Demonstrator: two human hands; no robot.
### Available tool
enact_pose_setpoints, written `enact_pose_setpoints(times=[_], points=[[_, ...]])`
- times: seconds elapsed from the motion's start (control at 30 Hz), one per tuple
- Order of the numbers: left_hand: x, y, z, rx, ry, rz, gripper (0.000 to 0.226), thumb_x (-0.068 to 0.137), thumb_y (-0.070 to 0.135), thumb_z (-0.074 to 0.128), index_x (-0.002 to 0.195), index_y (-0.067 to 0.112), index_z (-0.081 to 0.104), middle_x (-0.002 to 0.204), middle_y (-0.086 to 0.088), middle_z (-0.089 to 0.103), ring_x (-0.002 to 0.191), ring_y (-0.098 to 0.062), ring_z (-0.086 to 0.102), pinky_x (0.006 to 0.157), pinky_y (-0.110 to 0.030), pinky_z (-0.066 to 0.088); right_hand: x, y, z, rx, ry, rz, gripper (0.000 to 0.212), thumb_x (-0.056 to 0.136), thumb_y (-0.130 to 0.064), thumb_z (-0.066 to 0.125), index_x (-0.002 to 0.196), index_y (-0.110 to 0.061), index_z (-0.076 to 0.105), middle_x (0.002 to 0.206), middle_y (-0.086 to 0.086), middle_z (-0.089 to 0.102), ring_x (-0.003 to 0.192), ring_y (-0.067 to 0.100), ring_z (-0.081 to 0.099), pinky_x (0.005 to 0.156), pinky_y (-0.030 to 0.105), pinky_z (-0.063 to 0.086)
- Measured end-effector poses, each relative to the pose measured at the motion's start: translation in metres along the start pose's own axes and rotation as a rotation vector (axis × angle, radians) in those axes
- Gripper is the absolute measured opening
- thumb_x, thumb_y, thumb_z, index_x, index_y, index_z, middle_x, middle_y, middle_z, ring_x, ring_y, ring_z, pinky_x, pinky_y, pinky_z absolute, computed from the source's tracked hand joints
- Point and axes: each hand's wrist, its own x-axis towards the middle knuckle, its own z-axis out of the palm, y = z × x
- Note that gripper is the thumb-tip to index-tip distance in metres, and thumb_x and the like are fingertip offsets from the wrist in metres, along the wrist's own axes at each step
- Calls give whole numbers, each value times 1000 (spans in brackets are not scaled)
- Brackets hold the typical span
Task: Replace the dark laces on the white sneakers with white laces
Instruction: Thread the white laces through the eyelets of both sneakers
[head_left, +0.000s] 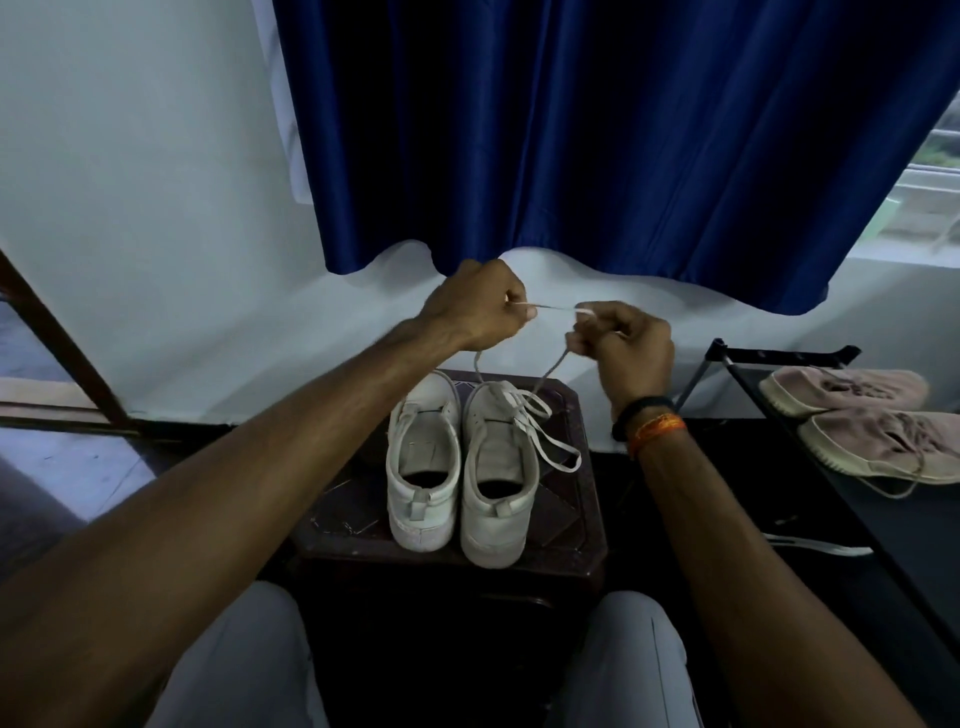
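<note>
In the head view, the only one given, both hands are raised in the centre of the frame, above and beyond the two white sneakers; the left hand (475, 306) has its fingers curled round one end of the white lace (556, 308), and the right hand (621, 340) pinches the other end in bent fingers, so neither hand is slack or spread; a short stretch of lace runs nearly level between the two fists, and from each fist a strand drops down toward the lower centre, to the front eyelets of the right-hand sneaker (496, 467); the lace's long axis is therefore vertical from shoe to hands, and the shoe lies straight below the grips, a little nearer the right hand; the coming move, in my judgement, turns on evening or drawing those two strands up against the shoe; a loose loop of the same lace spills off that sneaker to the right, onto the dark stool (576, 525); the left-hand sneaker (423, 467) stands just beside it, heels toward the viewer, and I can see no lace in it; both shoes are white, low-cut and faintly scuffed; no dark lace shows anywhere; a pair of pinkish shoes (857, 415) sits on a dark rack at the right edge.
</note>
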Motion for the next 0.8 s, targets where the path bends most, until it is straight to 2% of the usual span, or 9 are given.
enact_pose_setpoints(times=[0.1,0.17,0.3,0.4,0.5,0.57,0.63,0.7,0.8], points=[[-2,-14,-9,94,27,20,28,97,33,65,85,11,78,82,0,65,82,-14,59,74,-28,42,17,6,-15,-31,143,-11,13,93,-6,67,102,-8,76,79,4,75,70,15,75,77,31,62],[-3,-22,-17,72,-40,16,30,99,34,63,85,13,79,87,-2,66,84,-14,58,75,-23,36,25,13,-22,-61,167,-1,12,92,-8,68,101,-10,77,79,1,74,69,13,75,79,33,62],[-4,-39,-27,-197,-233,-123,35,103,31,56,86,6,73,82,-6,74,78,-18,69,76,-26,52,32,33,-31,-113,172,78,10,92,-8,69,98,-8,76,75,5,74,70,19,74,82,40,62],[-7,-45,-23,-321,-308,-213,33,105,28,53,89,5,71,64,-1,59,60,-13,54,60,-22,48,29,50,-33,-262,-24,164,11,89,-6,70,87,-14,77,74,4,74,69,21,74,80,43,63],[-9,-37,-8,-360,-419,-223,32,105,27,54,93,7,75,60,5,42,56,-7,37,51,-21,36,16,50,-23,-495,-375,202,32,86,-2,71,117,-11,71,92,0,74,57,12,70,65,24,61],[-9,-28,3,-371,-463,-234,28,103,20,55,95,5,77,55,9,44,53,-6,33,49,-21,30,6,37,-14,-610,-400,20,45,84,-9,72,127,-20,66,114,-6,69,59,7,68,68,21,58],[-9,-18,13,-383,-487,-254,22,100,13,56,96,3,75,55,8,45,48,-4,33,48,-21,27,1,25,-7,-529,-424,-134,48,85,-14,72,132,-24,64,124,-10,66,63,9,69,69,26,58],[-9,-11,21,-442,-524,-260,21,99,7,53,88,4,71,59,3,46,45,-3,34,44,-19,25,-4,17,2,-386,-557,-164,52,88,-14,74,138,-23,59,126,-8,65,65,12,71,64,26,59],[-8,-4,29,-462,-520,-252,18,93,-2,48,88,1,65,56,1,52,48,-5,39,44,-19,25,-7,16,11,-429,-603,-283,58,84,-26,81,138,-22,59,119,-4,69,83,13,73,77,23,58]])
